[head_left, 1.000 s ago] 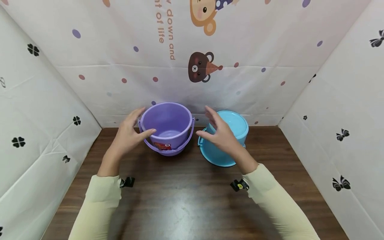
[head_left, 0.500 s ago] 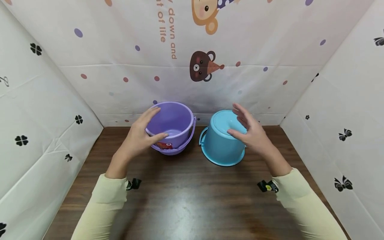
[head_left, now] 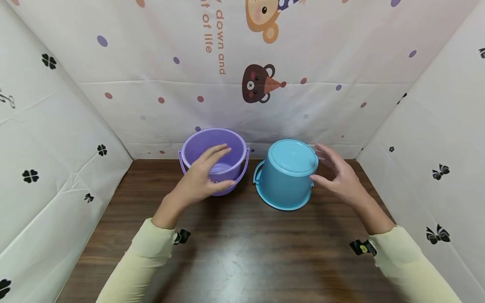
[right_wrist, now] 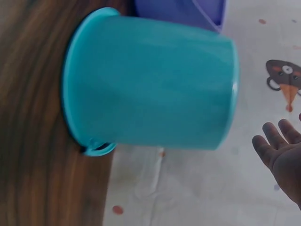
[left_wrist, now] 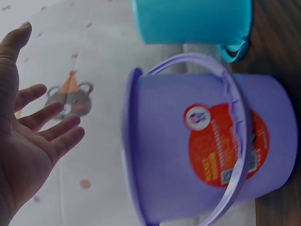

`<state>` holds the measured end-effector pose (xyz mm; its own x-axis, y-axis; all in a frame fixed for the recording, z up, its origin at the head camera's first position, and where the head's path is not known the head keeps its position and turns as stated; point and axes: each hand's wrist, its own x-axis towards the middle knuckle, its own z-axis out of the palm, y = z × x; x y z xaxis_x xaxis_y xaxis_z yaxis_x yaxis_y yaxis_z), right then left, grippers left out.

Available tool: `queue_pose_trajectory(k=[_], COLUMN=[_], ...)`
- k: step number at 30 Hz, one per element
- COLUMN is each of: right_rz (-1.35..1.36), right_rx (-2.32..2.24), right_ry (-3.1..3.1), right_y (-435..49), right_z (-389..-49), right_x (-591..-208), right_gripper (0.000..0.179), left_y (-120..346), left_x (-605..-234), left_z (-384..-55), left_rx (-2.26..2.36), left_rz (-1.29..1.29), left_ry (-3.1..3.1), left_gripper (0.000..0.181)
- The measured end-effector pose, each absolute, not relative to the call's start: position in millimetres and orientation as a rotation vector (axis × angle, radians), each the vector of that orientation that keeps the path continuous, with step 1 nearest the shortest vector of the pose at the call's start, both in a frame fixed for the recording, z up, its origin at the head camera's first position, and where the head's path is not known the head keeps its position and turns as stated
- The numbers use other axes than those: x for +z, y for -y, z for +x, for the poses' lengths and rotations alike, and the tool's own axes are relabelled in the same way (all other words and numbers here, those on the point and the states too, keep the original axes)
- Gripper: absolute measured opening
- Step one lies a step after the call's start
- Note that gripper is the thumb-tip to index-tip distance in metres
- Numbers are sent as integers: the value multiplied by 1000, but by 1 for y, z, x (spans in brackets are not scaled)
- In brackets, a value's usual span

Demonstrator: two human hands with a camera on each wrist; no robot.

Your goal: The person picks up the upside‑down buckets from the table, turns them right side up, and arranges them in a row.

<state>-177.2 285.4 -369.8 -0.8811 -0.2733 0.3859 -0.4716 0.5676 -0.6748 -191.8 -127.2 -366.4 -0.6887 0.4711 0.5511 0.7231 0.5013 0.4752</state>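
Note:
An upright purple bucket [head_left: 197, 145] with its handle folded down stands at the back of the table; a red label [left_wrist: 221, 146] shows on its side in the left wrist view. To its right a blue bucket [head_left: 286, 189] stands upside down, base up. My left hand [head_left: 198, 179] hovers in front of and above the purple bucket, fingers spread and holding nothing. Beside the blue bucket's right side, near its raised base, is my right hand [head_left: 339, 174], fingers loosely bent and nothing between them. The left wrist view shows the left hand apart from the purple bucket.
A dark wood table [head_left: 235, 235] carries both buckets. Behind them hangs a white printed sheet [head_left: 151, 122] with a bear, and similar white sheets [head_left: 413, 164] wall in both sides. The buckets stand close together with a narrow gap between them.
Both hands have moved right: the left across the purple bucket's front, the right from in front of the blue bucket to its right side. The buckets have stayed in place.

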Motion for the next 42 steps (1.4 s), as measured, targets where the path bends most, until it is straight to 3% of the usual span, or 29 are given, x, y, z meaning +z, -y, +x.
queue_pose_trajectory(k=[20, 30, 42], right_rz=[438, 392, 391], right_rx=[1127, 1057, 970], right_ry=[2633, 2781, 2900], right_y=[-328, -349, -362], right_z=[-170, -182, -201], right_x=[-444, -480, -503], right_gripper=[77, 77, 62], left_y=[72, 54, 42], left_x=[-420, -458, -502], left_z=[-196, -205, -225], left_rx=[-894, -859, -851], left_rz=[-1228, -1225, -1146], left_ry=[2405, 2483, 2644], left_gripper=[79, 68, 76])
